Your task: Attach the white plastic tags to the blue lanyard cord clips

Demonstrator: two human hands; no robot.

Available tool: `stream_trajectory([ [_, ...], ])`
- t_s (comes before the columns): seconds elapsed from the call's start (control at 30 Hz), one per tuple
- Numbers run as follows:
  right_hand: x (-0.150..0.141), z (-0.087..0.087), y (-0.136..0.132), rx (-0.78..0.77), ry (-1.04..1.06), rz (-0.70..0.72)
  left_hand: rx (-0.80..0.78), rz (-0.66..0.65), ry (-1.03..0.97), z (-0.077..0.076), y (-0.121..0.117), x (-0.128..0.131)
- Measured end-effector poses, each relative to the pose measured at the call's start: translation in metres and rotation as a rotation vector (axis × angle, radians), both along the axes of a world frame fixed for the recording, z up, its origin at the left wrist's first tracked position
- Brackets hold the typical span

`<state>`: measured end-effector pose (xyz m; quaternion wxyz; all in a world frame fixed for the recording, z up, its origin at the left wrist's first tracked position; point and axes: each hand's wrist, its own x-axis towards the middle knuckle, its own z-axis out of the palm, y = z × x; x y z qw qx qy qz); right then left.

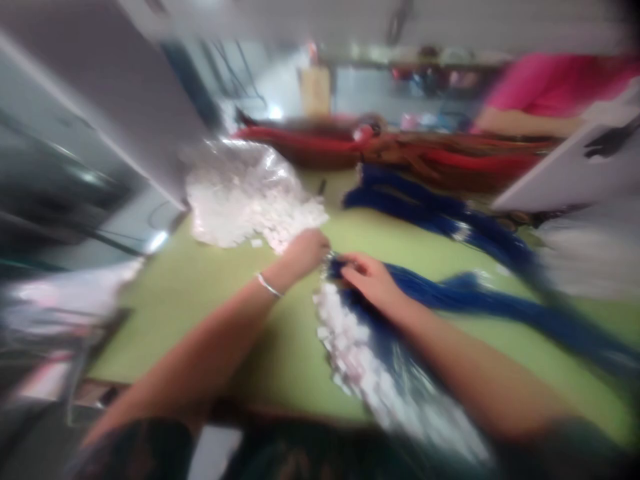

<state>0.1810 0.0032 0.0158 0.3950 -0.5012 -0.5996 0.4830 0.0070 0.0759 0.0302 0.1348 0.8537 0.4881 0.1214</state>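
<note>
In the blurred head view, a bundle of blue wires (pixel 430 290) runs across the table from the right, its silvery ends near the middle. My right hand (pixel 370 277) is closed on the blue wires close to those ends. Just left of the ends, my left hand (pixel 311 248) is closed in a pinch; whatever is in its fingertips is too small to make out. Below my hands lies a row of small white plastic pieces (pixel 350 340), beside more blue wires. Behind my left hand, many similar white pieces (pixel 280 213) spill from a clear plastic bag (pixel 235 170).
Another blue wire bundle (pixel 430 207) lies farther back on the green tabletop (pixel 200 340). Red and brown bundles (pixel 320 143) stretch along the back. Grey panels stand at the left (pixel 110 87) and right (pixel 565 153). A person in a pink top (pixel 540 87) is behind the table.
</note>
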Motion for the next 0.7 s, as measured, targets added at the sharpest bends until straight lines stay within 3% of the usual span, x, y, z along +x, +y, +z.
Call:
stream_trajectory([
  [0.1, 0.002, -0.001, -0.002, 0.021, 0.069, -0.001, 0.034, -0.034, -0.084, -0.002, -0.001, -0.010],
  [0.27, 0.005, 0.000, -0.002, 0.042, 0.034, 0.047, 0.066, 0.260, -0.296, 0.004, -0.017, -0.041],
  [0.37, 0.010, 0.004, 0.003, 0.012, -0.070, 0.160, 0.038, 0.190, -0.184, 0.002, -0.037, -0.047],
  [0.47, 0.019, 0.014, 0.008, -0.031, -0.105, 0.371, 0.057, 0.051, 0.031, -0.006, -0.049, -0.042],
  [0.53, 0.026, 0.022, 0.012, 0.007, -0.150, 0.506, 0.068, 0.036, 0.145, -0.011, -0.050, -0.038],
  [0.6, 0.031, 0.031, 0.014, 0.075, -0.220, 0.548, 0.069, 0.043, 0.220, -0.013, -0.049, -0.038],
  [0.7, 0.035, 0.039, 0.016, 0.099, -0.273, 0.490, 0.075, 0.085, 0.229, -0.013, -0.048, -0.043],
])
